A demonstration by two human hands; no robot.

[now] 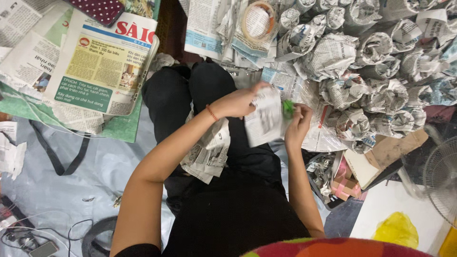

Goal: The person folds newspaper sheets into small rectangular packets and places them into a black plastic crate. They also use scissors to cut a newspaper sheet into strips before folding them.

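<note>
I sit on the floor with my legs in black trousers stretched out. My left hand grips the top edge of a sheet of newspaper held above my lap. My right hand pinches the sheet's right side, where a small green thing shows between paper and fingers. What the green thing is I cannot tell. Another crumpled newspaper sheet lies over my left thigh.
A heap of newspaper-wrapped bundles fills the upper right, with a roll of clear tape on papers beside it. A stack of flat newspapers lies upper left. A fan, a yellow bag, cardboard and cables surround me.
</note>
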